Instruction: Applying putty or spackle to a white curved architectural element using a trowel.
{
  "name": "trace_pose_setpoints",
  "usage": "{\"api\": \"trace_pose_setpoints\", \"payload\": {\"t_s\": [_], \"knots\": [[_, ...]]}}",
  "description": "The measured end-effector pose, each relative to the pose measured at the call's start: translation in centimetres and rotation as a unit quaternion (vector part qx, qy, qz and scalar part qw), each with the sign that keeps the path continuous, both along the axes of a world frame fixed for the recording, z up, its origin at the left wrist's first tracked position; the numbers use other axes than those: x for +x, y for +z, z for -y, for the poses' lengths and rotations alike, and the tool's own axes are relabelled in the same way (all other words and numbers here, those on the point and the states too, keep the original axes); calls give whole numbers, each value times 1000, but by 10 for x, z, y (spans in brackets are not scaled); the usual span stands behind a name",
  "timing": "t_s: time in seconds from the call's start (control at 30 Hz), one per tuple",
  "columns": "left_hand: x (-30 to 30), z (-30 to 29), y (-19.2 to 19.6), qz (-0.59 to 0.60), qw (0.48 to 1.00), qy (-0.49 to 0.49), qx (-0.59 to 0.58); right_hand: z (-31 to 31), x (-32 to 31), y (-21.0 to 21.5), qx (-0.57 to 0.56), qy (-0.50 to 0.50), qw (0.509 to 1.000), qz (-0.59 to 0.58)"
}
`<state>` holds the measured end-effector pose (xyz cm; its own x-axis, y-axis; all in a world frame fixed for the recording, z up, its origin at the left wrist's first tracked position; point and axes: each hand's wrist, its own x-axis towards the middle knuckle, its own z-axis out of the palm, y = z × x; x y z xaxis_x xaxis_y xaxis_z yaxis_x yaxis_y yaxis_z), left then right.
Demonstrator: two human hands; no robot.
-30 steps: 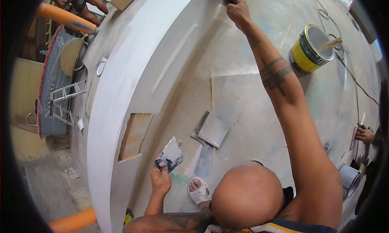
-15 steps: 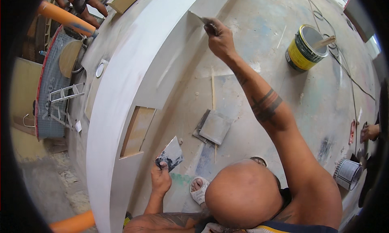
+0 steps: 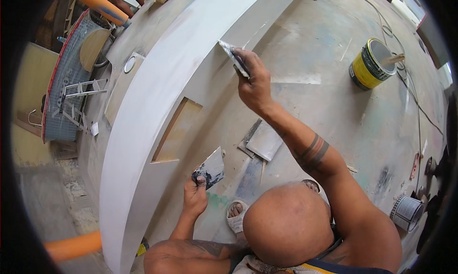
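Note:
A long, curved white panel structure [image 3: 143,112] runs from the lower left to the top, with a rectangular cutout [image 3: 179,131] in its side face. My right hand [image 3: 255,85] is closed on a putty knife [image 3: 234,59], whose blade tip meets the panel's upper edge. Pale filler shows along that blade. Lower down, my left hand [image 3: 195,197] grips a broad scraper [image 3: 212,168] smeared with dark and pale filler. Its blade points up and right, just below the cutout and apart from the panel.
A yellow-and-black bucket [image 3: 365,71] with a wooden stick stands at right, near cables [image 3: 420,95]. Flat square plates [image 3: 265,140] lie on the floor below my right forearm. A can [image 3: 405,214] lies lower right. Beyond the panel are a stepladder [image 3: 83,90], an orange tube [image 3: 95,7] and a person's legs [image 3: 125,0].
My right hand has come nearer along the panel, and its putty knife has turned so more of the blade shows. My left hand still holds its scraper. The whole view has shifted slightly.

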<state>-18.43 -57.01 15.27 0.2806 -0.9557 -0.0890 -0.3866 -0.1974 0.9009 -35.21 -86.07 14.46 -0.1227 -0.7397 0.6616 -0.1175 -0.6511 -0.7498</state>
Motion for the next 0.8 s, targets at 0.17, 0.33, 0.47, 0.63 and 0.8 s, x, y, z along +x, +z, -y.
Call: {"api": "trace_pose_setpoints", "payload": {"t_s": [0.17,0.33,0.47,0.63,0.8], "knots": [[9,-6,-7,22,999,12,21,-33,17,-1,-39,11,999,-37],[12,-8,-10,8,1000,18,4,-59,25,-3,-46,36,995,-77],[12,-7,-11,1,1000,5,10,-72,31,-7,-59,54,992,-102],[13,-10,-14,-26,999,14,16,-83,36,-17,-72,80,985,-134],[18,-16,-22,-24,998,5,56,-86,39,-30,-99,91,980,-145]]}}
